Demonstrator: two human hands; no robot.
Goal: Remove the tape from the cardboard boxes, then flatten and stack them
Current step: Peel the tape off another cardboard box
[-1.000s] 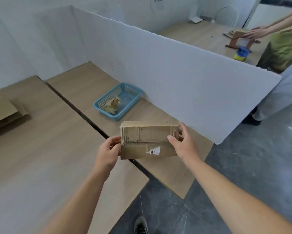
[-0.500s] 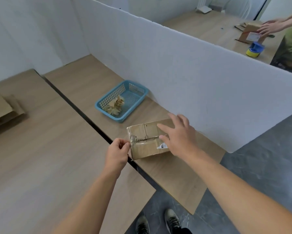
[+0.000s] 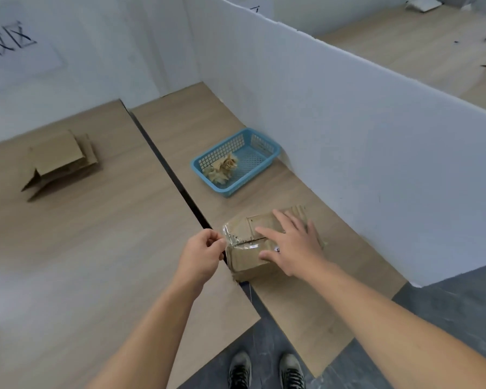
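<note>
Since the frame a second ago, we have set the cardboard box (image 3: 253, 248) down from mid-air onto the right tabletop (image 3: 306, 310), at its left edge beside the dark gap between the two tabletops. Our right hand (image 3: 293, 245) has moved from the box's end to its top face, where it now lies flat with fingers spread, pressing down and gripping nothing. Our left hand (image 3: 203, 255) has its thumb and fingertips pinched together on the loose end of the clear tape (image 3: 230, 237), which lifts off the box's left corner. The tape is partly peeled and remains attached along the top seam.

Beyond the box, a blue basket (image 3: 264, 175) stands near the white partition (image 3: 348, 136) and holds crumpled tape scraps (image 3: 222, 171). On the left tabletop (image 3: 81, 248), well apart from the box, lies a stack of flattened cardboard (image 3: 62, 162). Our shoes (image 3: 264, 372) show on the dark floor below the tabletop edges.
</note>
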